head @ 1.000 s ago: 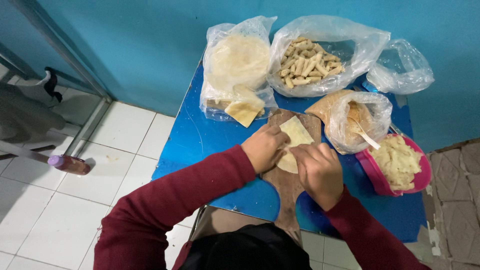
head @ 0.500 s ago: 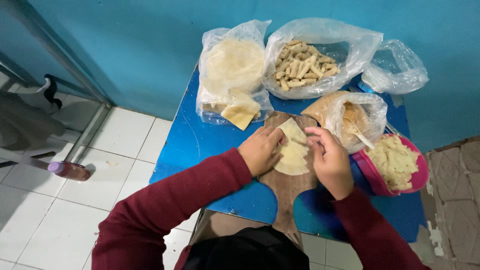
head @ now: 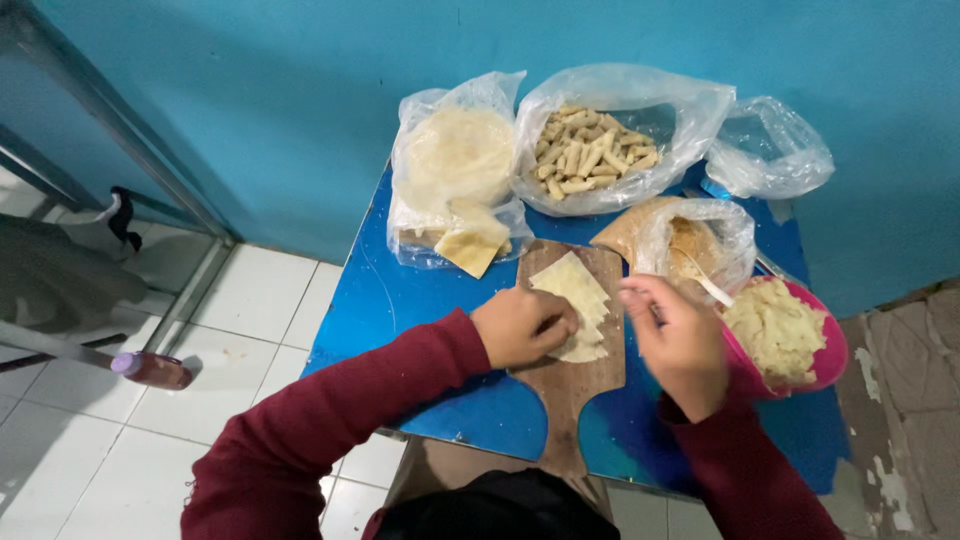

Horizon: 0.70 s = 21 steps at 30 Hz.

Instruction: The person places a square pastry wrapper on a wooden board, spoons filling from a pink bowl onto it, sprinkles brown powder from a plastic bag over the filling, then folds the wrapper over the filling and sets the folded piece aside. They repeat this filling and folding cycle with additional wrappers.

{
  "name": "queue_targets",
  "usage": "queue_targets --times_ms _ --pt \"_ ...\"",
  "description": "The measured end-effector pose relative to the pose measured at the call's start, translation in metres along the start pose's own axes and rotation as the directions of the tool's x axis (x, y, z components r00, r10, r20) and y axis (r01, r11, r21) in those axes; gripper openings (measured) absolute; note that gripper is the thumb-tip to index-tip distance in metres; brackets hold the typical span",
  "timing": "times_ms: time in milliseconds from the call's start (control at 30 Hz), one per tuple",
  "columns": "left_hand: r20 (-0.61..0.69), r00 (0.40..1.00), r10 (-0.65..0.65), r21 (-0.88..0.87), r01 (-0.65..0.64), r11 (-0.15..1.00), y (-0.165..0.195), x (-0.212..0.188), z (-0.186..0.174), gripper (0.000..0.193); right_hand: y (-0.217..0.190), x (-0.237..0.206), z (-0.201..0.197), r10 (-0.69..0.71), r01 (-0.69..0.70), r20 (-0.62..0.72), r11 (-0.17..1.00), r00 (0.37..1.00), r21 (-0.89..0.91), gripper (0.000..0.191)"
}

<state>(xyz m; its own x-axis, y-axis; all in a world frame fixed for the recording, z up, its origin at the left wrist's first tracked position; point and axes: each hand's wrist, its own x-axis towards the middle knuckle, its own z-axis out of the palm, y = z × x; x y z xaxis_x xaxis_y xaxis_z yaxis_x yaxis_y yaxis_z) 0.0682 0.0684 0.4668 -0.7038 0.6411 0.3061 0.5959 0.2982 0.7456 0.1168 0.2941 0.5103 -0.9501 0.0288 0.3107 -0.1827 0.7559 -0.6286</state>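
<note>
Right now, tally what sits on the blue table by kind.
Plastic bags: 4
Wooden cutting board: 1
Pink bowl: 1
Dough wrapper on the board, under the left hand: 1
Total: 7

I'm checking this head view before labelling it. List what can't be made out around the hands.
- Head view: the near edge of the pale dough wrapper on the wooden cutting board lies under the left hand.
- Contents of the brown-stained clear bag blur behind plastic.
- The right hand hides part of the pink bowl's rim.
</note>
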Motion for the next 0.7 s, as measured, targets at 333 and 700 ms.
queue_targets --times_ms 333,700 --pt "-0.416 0.904 0.096 0.149 -0.036 0.988 -0.029 0.144 -0.013 0.026 0.035 0.015 -0.055 -0.198 0.129 -0.156 0.922 0.968 -0.365 0.025" --pt "-0.341 0.933 0.117 0.152 -0.068 0.986 -0.048 0.114 0.01 0.038 0.07 0.02 -0.047 0.012 -0.041 -0.084 0.934 0.996 -0.354 0.035"
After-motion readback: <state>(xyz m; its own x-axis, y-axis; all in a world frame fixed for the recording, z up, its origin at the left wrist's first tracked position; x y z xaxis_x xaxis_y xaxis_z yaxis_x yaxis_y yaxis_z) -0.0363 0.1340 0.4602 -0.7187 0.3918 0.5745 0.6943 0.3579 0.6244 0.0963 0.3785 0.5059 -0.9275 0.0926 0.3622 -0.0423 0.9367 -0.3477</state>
